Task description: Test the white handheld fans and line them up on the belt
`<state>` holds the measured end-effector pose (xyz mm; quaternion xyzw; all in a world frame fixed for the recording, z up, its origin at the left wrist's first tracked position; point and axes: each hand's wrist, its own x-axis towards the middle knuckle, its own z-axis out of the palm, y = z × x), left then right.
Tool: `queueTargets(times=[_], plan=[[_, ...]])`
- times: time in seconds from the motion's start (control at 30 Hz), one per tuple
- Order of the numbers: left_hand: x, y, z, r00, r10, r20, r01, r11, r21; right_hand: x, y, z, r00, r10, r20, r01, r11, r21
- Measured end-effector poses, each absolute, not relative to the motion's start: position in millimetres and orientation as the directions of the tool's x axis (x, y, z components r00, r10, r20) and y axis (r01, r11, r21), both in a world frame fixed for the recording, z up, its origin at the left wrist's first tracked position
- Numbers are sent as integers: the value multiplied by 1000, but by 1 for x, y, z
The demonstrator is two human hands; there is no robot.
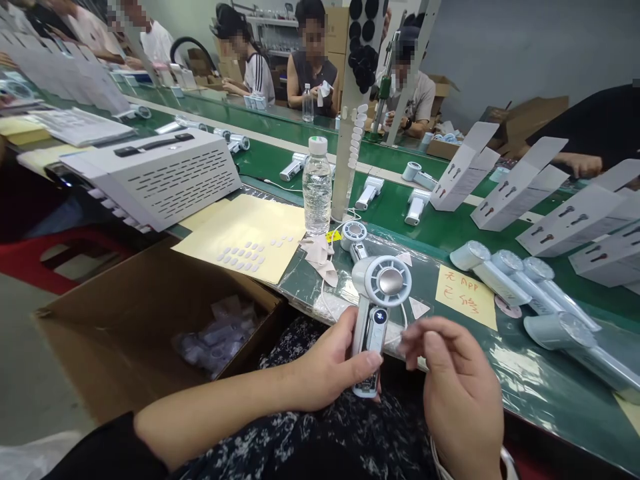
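Note:
A light-blue handheld fan [389, 281] stands upright in my left hand [330, 363], whose fingers wrap round its handle. The fan has a round head with a silver centre and a small lit display [380, 316]. Its handle front looks uncovered, with inner parts showing near the thumb. Just right of the fan, my right hand [457, 380] is raised with loosely bent fingers apart from the thumb. Its fingertips are blurred, and I see nothing held in it. A white cable [404, 313] runs close to those fingertips. Another small fan [354, 232] lies on the bench behind.
Several wrapped fans [500, 273] lie at right by a handwritten yellow note [467, 295]. White boxes [463, 170] stand behind them. A water bottle [317, 187], a yellow sheet [245, 233] with small white pieces, and a vented metal case [155, 173] are left. Below sits a cardboard box [115, 340]. Co-workers sit opposite.

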<state>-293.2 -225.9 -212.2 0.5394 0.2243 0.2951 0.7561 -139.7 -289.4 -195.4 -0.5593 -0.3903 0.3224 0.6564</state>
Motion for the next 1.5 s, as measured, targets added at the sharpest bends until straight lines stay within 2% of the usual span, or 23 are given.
queueTargets(times=[0.07, 0.13, 0.23, 0.4, 1.1, 1.3, 1.5], plan=[[-292, -226, -211, 719, 694, -41, -177, 240, 954, -141, -290, -194, 519, 829, 208, 161, 145, -976], [-291, -227, -210, 705, 708, -44, -172, 231, 958, -143, -291, -192, 468, 833, 295, 269, 184, -945], [-289, -228, -209, 700, 713, -41, -206, 257, 944, -148, -292, -191, 399, 827, 397, 331, 274, -903], [-290, -230, -209, 729, 679, -89, -212, 347, 913, -154, -290, -191, 430, 819, 380, 260, 291, -921], [-286, -232, -211, 683, 728, -62, -223, 288, 931, -162, -289, -192, 507, 795, 333, 224, 252, -941], [-286, -232, -212, 664, 746, -48, -196, 235, 952, -162, -289, -192, 525, 797, 299, 210, 219, -953], [-287, -232, -213, 597, 802, -9, -98, 84, 992, -163, -290, -192, 547, 796, 259, 177, 192, -965]])
